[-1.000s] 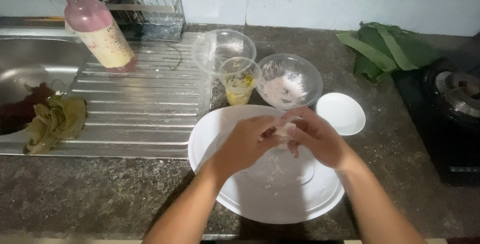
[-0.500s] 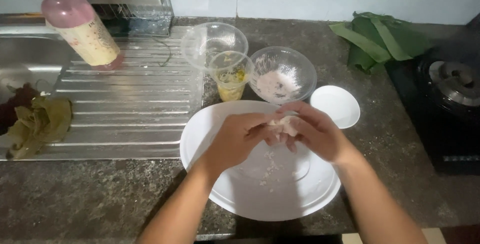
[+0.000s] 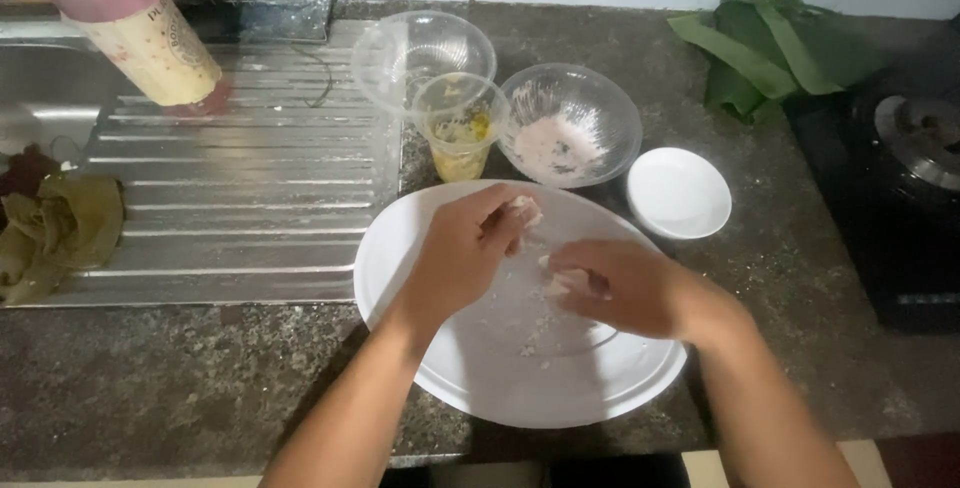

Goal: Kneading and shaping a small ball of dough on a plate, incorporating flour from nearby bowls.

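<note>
Plate: the large white plate [image 3: 440, 368] lies on the dark stone counter [image 3: 150, 388], right in front of the person; small white crumbs are scattered on its middle.
Left hand: the left hand [image 3: 465, 253] is above the plate, fingers bent together, pinching a small pale bit of food [image 3: 524, 210] at the fingertips.
Right hand: the right hand [image 3: 615, 288] is low over the plate, fingers curled inward around another pale bit; how firm the hold is, I cannot tell.
Behind the plate: a clear bowl with pinkish white rest [image 3: 570, 133], a plastic cup with yellow content [image 3: 460, 128] and an empty clear bowl [image 3: 420, 48] stand close together.
Right of the plate: a small white saucer [image 3: 680, 193] is just beside the rim.
Far right: green leaves [image 3: 770, 43] and a black stove [image 3: 890, 198].
Left: a metal draining board [image 3: 240, 198] with a pink bottle [image 3: 130, 23], and a greenish cloth [image 3: 60, 233] at the sink edge.
</note>
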